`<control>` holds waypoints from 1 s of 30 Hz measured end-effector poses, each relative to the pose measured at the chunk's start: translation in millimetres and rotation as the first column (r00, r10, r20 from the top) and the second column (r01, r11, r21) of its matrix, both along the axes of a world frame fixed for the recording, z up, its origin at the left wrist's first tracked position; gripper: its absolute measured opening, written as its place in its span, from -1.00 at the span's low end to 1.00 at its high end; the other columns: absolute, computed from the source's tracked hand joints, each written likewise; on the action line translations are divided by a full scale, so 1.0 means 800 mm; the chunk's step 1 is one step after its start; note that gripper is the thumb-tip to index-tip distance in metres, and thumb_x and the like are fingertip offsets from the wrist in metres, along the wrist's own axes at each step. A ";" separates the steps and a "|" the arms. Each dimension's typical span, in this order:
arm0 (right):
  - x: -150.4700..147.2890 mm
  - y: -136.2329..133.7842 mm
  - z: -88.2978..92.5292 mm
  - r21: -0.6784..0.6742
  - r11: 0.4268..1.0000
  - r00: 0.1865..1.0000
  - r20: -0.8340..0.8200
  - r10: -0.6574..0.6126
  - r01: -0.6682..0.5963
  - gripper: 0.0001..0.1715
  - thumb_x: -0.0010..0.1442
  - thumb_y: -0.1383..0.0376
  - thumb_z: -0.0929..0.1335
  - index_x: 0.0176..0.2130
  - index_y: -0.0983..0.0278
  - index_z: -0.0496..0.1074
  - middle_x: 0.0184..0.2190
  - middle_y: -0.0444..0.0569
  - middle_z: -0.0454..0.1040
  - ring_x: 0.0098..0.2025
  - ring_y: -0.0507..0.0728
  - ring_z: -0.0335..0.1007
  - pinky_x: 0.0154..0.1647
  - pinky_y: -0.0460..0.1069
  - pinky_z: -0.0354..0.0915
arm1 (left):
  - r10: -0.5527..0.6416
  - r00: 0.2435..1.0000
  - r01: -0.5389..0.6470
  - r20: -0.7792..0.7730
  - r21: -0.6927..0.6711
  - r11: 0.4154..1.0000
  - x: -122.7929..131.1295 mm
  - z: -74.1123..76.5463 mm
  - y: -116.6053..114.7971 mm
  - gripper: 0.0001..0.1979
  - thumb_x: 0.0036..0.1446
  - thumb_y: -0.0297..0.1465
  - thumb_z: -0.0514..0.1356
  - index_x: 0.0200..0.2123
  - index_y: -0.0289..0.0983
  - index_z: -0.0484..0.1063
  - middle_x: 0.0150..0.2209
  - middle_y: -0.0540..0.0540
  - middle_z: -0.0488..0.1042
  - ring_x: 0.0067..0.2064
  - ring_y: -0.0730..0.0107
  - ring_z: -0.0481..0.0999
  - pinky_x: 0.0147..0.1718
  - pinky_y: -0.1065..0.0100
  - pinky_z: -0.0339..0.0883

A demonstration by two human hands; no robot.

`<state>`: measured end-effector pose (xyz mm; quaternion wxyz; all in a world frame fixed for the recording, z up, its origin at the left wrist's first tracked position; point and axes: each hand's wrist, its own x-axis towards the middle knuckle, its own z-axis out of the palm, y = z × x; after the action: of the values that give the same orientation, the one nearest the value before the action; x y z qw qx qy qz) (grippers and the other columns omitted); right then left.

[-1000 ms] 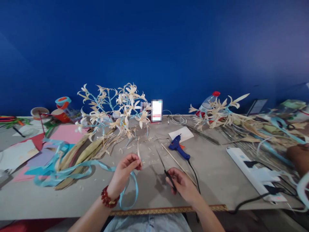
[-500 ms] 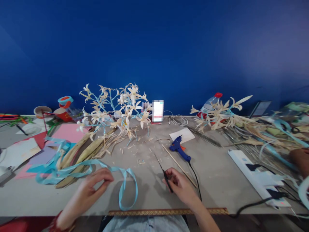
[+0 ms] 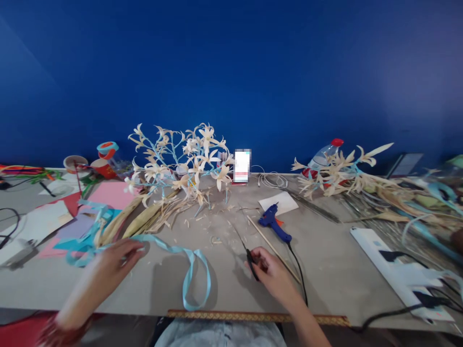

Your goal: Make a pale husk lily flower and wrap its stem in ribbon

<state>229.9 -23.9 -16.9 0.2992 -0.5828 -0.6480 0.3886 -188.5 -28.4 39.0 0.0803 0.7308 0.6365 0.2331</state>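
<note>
My left hand is over the left side of the table, blurred, its fingers loosely curled with a gap to the thumb. Nothing shows in it. Light blue ribbon runs out past its fingers and ends in a standing loop; part of the ribbon is hidden behind the hand. My right hand is closed round a slim tool with a black handle and a thin, pointed shaft reaching forward; its exact kind cannot be made out. Beside that hand lie a thin wooden stick and a blue glue gun.
Pale artificial flowers stand at the back left, with more flowers at the right. A phone is propped by the wall. Coloured paper lies left. A white power strip with black cables lies right, beside several wires.
My left hand has moved left along the ribbon. My right hand keeps the tool in nearly the same place. The view has shifted slightly to the left.
</note>
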 end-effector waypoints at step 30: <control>-0.013 -0.011 0.017 -0.096 0.987 0.944 -0.292 -0.152 0.129 -0.72 0.13 0.09 0.38 -0.30 0.20 0.28 -0.46 -0.07 0.50 -0.49 0.10 0.38 -0.54 -0.06 0.24 | -0.103 0.981 0.057 0.164 0.268 0.962 0.144 -0.022 0.045 -0.91 0.13 -0.50 0.12 -0.39 -0.22 0.29 -0.28 -0.09 0.51 -0.39 0.38 0.47 -0.35 0.36 0.32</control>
<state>219.3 -32.3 -3.2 0.3985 -0.5730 -0.5369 0.4739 -73.1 7.9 21.2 0.0485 0.7367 0.5603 0.3754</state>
